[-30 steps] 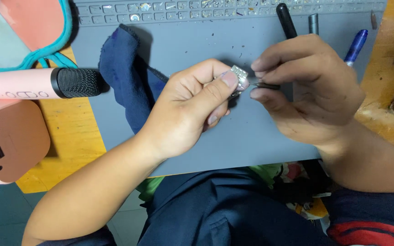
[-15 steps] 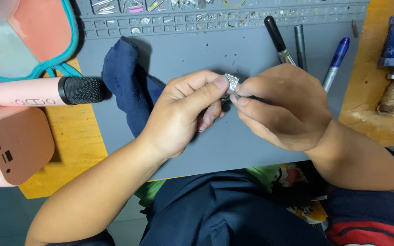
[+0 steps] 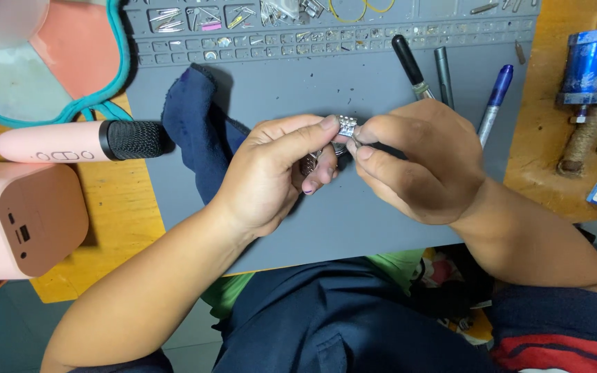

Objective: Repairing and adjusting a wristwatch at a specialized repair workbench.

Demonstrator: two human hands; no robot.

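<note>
The left hand (image 3: 271,183) pinches a silver metal link watch bracelet (image 3: 346,127) between thumb and fingers, above the middle of the grey rubber work mat (image 3: 354,228). The right hand (image 3: 419,166) closes on the same bracelet at its right end; whether it also holds a tool cannot be told. A crumpled dark blue cloth (image 3: 198,131) lies on the mat's left part. A pink microphone with black head (image 3: 81,141) lies just left of the mat.

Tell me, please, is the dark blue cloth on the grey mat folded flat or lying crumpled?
Crumpled: the dark blue cloth lies bunched in uneven folds on the grey mat, beside the left hand.
</note>
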